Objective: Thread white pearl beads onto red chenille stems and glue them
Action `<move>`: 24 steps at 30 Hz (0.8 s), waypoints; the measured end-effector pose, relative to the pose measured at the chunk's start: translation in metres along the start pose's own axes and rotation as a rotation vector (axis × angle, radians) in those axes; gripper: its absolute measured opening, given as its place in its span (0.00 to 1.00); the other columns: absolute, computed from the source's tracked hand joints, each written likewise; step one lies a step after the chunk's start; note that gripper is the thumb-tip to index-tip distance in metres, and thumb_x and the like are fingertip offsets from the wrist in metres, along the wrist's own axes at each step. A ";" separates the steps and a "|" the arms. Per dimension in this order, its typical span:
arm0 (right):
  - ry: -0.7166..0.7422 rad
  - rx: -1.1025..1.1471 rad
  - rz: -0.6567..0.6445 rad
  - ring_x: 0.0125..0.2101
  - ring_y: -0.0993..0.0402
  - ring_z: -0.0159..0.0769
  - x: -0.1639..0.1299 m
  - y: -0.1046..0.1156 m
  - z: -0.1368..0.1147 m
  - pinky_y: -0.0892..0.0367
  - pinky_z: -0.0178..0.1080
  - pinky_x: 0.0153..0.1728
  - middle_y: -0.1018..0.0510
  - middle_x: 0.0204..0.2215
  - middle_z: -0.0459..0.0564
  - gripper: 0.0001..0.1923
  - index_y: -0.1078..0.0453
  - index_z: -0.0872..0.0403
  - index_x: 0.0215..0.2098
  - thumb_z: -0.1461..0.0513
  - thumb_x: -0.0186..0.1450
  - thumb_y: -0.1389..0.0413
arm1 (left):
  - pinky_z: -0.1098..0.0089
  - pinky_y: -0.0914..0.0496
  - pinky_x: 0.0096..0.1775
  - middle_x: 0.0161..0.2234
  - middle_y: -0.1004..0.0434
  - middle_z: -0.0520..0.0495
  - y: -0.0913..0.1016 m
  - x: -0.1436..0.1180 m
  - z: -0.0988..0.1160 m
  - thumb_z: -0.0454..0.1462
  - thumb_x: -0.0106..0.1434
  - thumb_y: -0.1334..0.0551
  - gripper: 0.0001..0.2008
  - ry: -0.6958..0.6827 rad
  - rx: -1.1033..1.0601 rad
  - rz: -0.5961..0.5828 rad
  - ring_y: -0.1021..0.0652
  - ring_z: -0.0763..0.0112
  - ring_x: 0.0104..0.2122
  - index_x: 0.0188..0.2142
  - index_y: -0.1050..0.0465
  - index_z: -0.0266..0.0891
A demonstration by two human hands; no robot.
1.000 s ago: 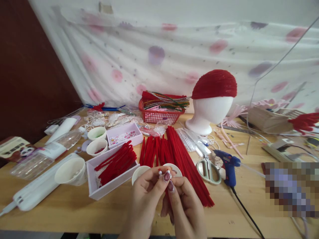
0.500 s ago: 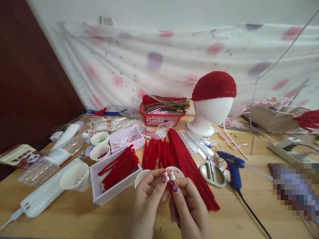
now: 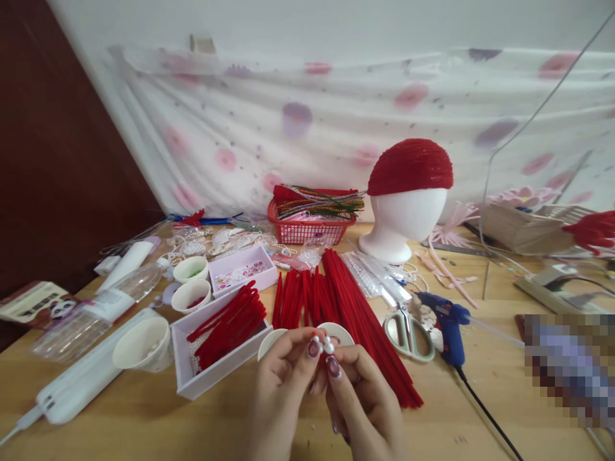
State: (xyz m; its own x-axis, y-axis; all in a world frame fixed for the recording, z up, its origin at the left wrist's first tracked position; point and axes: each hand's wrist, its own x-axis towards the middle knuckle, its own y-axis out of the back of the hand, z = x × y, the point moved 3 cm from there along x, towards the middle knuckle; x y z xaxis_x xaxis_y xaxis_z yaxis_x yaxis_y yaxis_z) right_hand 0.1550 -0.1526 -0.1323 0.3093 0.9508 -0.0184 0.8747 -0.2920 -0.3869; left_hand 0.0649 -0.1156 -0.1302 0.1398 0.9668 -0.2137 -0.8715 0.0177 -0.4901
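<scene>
White pearl beads point(image 3: 328, 346) show between my two thumbs, with a bit of red fuzzy pipe cleaner beside them. My left hand point(image 3: 284, 378) pinches at the beads from the left, thumb against fingers. From the right, my right hand point(image 3: 365, 394) closes its thumb and fingers on the same small piece. Its lower part is hidden by my fingers. Just behind the hands, two white cups point(image 3: 337, 333) are partly covered. Long red pipe cleaners point(image 3: 358, 320) lie beyond them, along with shorter cut ones.
To the left stand a white box point(image 3: 216, 371) of bent red pipe cleaners and several paper cups point(image 3: 139, 346). On the right lie scissors point(image 3: 408, 333) and a blue glue gun point(image 3: 451, 326) with its cord. Behind are a red basket point(image 3: 312, 232) and a foam head point(image 3: 408, 218) with a red cap.
The two pearl beads, side by side and slightly apart before, now sit closer together, and my thumbs have shifted slightly around them. The whole view has moved a little.
</scene>
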 end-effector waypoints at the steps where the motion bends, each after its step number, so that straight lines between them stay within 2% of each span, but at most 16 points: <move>1: -0.006 0.006 0.007 0.15 0.47 0.20 0.000 0.000 -0.001 0.51 0.25 0.16 0.29 0.20 0.42 0.17 0.27 0.52 0.32 0.48 0.60 0.35 | 0.80 0.30 0.31 0.26 0.20 0.48 -0.001 -0.001 0.000 0.48 0.50 0.25 0.17 0.004 -0.012 -0.001 0.24 0.76 0.27 0.33 0.18 0.38; 9: -0.039 0.015 0.033 0.15 0.50 0.19 -0.001 0.000 -0.001 0.53 0.24 0.16 0.37 0.17 0.37 0.19 0.27 0.53 0.31 0.46 0.58 0.34 | 0.79 0.27 0.33 0.34 0.15 0.43 -0.009 -0.009 0.003 0.43 0.43 0.22 0.17 0.032 -0.114 0.048 0.18 0.68 0.34 0.33 0.17 0.40; 12: -0.030 0.004 0.035 0.15 0.49 0.20 -0.001 0.000 -0.001 0.52 0.25 0.16 0.37 0.17 0.38 0.18 0.26 0.53 0.31 0.47 0.59 0.34 | 0.79 0.27 0.32 0.31 0.17 0.44 -0.008 -0.009 0.003 0.44 0.45 0.23 0.16 0.013 -0.076 0.038 0.20 0.71 0.31 0.32 0.16 0.39; 15: -0.007 -0.010 0.023 0.15 0.48 0.21 -0.001 0.000 -0.002 0.52 0.26 0.16 0.33 0.18 0.39 0.18 0.26 0.53 0.32 0.48 0.60 0.35 | 0.79 0.30 0.29 0.25 0.21 0.48 -0.003 -0.007 0.002 0.47 0.47 0.24 0.17 -0.031 0.019 0.023 0.26 0.75 0.25 0.33 0.16 0.39; 18: 0.000 -0.022 0.013 0.15 0.47 0.21 -0.002 0.000 -0.003 0.51 0.27 0.16 0.30 0.19 0.41 0.17 0.27 0.54 0.32 0.48 0.62 0.36 | 0.77 0.32 0.28 0.23 0.24 0.49 0.001 -0.005 0.000 0.50 0.48 0.26 0.18 -0.058 0.097 0.010 0.31 0.76 0.24 0.34 0.15 0.40; 21: 0.006 -0.032 0.013 0.15 0.47 0.21 -0.003 -0.001 -0.003 0.51 0.27 0.16 0.30 0.19 0.42 0.17 0.27 0.54 0.31 0.48 0.62 0.36 | 0.76 0.33 0.28 0.22 0.24 0.49 0.002 -0.004 -0.002 0.50 0.49 0.26 0.19 -0.058 0.113 -0.017 0.31 0.75 0.23 0.34 0.15 0.40; 24: 0.010 -0.024 0.010 0.15 0.46 0.21 -0.004 -0.001 -0.004 0.51 0.26 0.16 0.30 0.19 0.41 0.17 0.27 0.53 0.31 0.48 0.61 0.36 | 0.74 0.30 0.33 0.22 0.25 0.49 0.001 -0.006 -0.001 0.50 0.48 0.26 0.18 -0.061 0.082 0.023 0.28 0.73 0.25 0.33 0.15 0.40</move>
State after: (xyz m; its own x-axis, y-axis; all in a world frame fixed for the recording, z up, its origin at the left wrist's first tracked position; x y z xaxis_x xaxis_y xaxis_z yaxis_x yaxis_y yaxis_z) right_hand 0.1541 -0.1567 -0.1279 0.3212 0.9469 -0.0129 0.8804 -0.3036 -0.3642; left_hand 0.0640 -0.1214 -0.1307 0.0930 0.9808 -0.1711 -0.9100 0.0139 -0.4145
